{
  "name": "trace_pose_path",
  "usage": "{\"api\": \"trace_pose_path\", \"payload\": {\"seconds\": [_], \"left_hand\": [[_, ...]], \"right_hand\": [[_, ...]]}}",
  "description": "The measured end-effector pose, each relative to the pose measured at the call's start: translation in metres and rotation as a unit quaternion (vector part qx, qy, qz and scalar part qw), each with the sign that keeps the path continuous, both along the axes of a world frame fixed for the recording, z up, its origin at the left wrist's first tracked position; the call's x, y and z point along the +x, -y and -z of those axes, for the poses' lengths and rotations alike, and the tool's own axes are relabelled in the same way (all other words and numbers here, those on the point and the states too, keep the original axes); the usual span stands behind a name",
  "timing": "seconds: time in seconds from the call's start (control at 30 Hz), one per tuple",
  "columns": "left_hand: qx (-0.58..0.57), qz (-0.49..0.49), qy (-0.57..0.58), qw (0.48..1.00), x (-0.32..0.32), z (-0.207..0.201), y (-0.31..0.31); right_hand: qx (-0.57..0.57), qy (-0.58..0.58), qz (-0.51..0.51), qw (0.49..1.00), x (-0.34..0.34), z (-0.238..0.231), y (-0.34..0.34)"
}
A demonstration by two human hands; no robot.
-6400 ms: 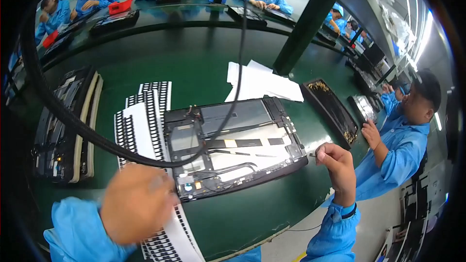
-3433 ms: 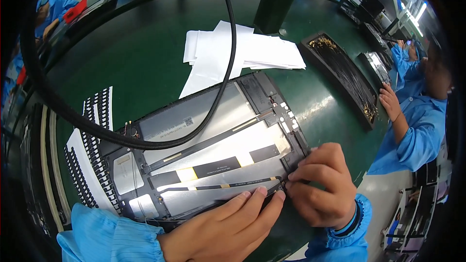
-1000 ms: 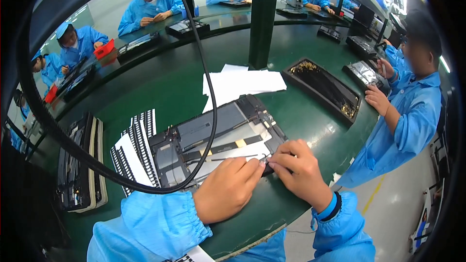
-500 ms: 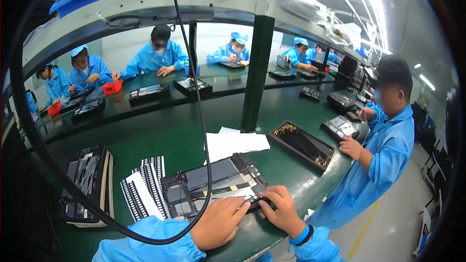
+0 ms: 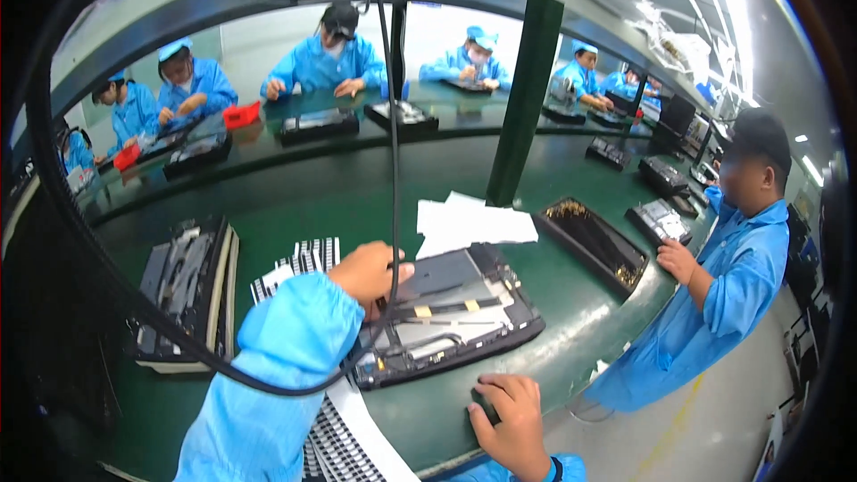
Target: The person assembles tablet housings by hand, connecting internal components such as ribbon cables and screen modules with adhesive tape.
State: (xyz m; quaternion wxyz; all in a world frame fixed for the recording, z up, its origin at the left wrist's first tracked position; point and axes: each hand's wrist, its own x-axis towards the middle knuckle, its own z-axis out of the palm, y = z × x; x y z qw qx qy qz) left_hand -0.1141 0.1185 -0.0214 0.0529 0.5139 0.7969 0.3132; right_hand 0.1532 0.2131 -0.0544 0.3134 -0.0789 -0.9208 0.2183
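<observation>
An opened tablet [image 5: 453, 308], black-framed with grey panels, a ribbon cable and small yellow pieces inside, lies on the green bench before me. My left hand [image 5: 368, 273] reaches across to its far left corner, the fingers bent over the edge; a hanging black cable crosses in front of them. Nearer the bench edge, my right hand [image 5: 515, 424] is apart from the tablet, loosely curled with thumb and fingers separated and nothing in it. Sheets with black-and-white strips [image 5: 344, 433] lie partly under my left sleeve and beside the tablet.
A stack of similar devices [image 5: 183, 290] stands at left. White papers [image 5: 478, 223] and a dark tray of small gold-coloured pieces [image 5: 594, 245] lie beyond the tablet. A green post [image 5: 527, 98] supports the shelf. A co-worker [image 5: 714, 277] stands at right; others sit opposite.
My left hand has left the near edge and reached to the tablet's far left corner. My right hand has let go and drawn back toward me. The view has shifted.
</observation>
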Motion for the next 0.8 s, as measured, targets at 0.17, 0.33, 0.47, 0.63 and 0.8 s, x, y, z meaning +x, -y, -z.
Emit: {"api": "trace_pose_path", "payload": {"seconds": [0.17,0.33,0.47,0.63,0.8], "left_hand": [[-0.097,-0.025,0.103,0.99,-0.006,0.003,-0.016],[-0.137,-0.005,0.081,0.987,-0.006,0.003,-0.019],[-0.145,0.013,0.071,0.987,0.006,-0.018,-0.018],[-0.15,0.004,0.023,0.988,0.006,-0.026,-0.019],[0.01,0.003,0.12,0.993,0.017,-0.017,-0.011]], "right_hand": [[0.018,0.022,-0.018,0.999,-0.007,0.006,0.009],[0.024,0.049,-0.038,0.998,-0.009,0.005,0.023],[-0.061,0.003,-0.005,0.998,-0.002,0.01,0.026],[-0.1,-0.016,0.011,0.995,0.005,0.007,0.021],[-0.468,-0.286,-0.059,0.834,-0.001,0.006,0.008]]}}
